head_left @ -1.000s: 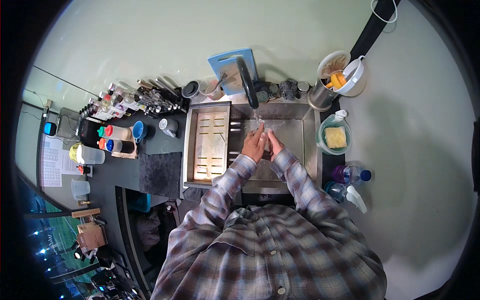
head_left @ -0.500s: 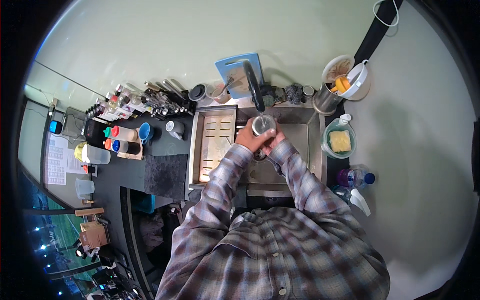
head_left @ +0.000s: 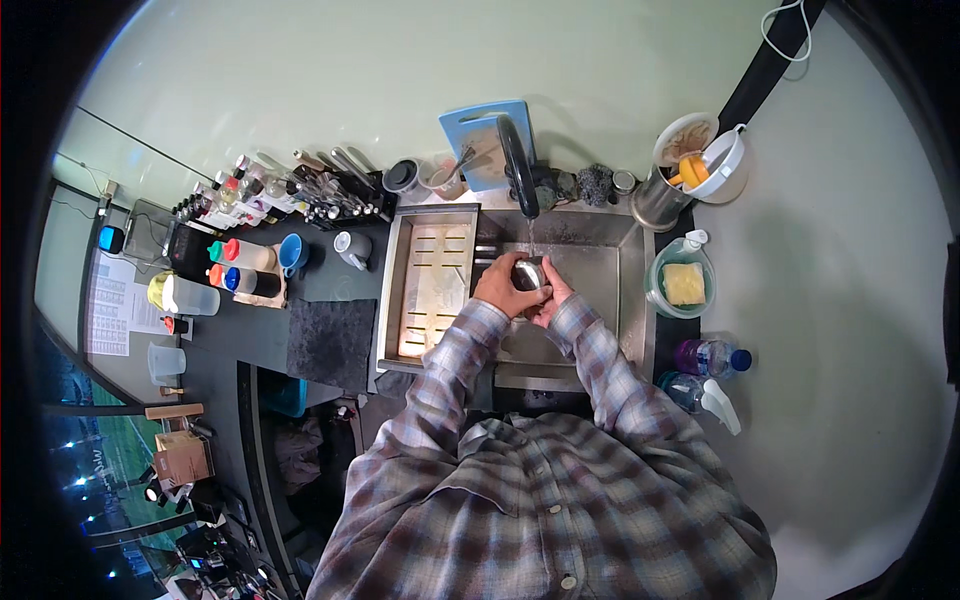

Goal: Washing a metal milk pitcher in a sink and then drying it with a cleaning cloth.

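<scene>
Both my hands are over the steel sink, closed around a small metal cup. My left hand wraps its left side and my right hand cups it from the right and below. A thin stream of water falls from the black faucet into the cup. My plaid sleeves reach up from the lower edge.
A slatted drain tray fills the sink's left part. Left on the dark counter stand a white cup, a blue cup, bottles and jars. A bowl with a yellow sponge, bottles and a metal canister sit right. A blue cutting board leans behind.
My hands rose from low in the sink basin to under the faucet, bringing the metal cup into the water stream.
</scene>
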Tool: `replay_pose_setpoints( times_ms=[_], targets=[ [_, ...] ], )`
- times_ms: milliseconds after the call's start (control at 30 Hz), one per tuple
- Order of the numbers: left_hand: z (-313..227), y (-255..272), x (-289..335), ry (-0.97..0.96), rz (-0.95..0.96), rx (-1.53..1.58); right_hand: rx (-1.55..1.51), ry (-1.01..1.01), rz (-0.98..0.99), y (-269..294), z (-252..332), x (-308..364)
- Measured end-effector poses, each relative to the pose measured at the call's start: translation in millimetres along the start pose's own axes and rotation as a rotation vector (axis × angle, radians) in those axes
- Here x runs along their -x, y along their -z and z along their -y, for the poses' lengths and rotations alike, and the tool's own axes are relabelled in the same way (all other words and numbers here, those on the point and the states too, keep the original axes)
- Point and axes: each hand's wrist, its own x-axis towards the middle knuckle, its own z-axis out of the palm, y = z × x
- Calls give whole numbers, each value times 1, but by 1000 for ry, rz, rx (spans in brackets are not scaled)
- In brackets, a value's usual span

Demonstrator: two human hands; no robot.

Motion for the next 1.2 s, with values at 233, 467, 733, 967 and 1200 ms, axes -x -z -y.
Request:
replay_pose_setpoints(
  times_ms=[233,467,733,967,1200],
  targets=[
    [6,5,-10,-121,100,-285,393,304,72,16,11,-46],
    [3,-8,8,-140,-63,-180,721,352,-373,12,8,-46],
    [58,-28,-7,231,-139,322,963,1033,-219,37,-10,-29],
    [52,-16,-32,486,254,877,905,993,11,37,2,-13],
    [68,-46,-31,483,24,994,1225,1023,-140,-3,30,11]
  ],
)
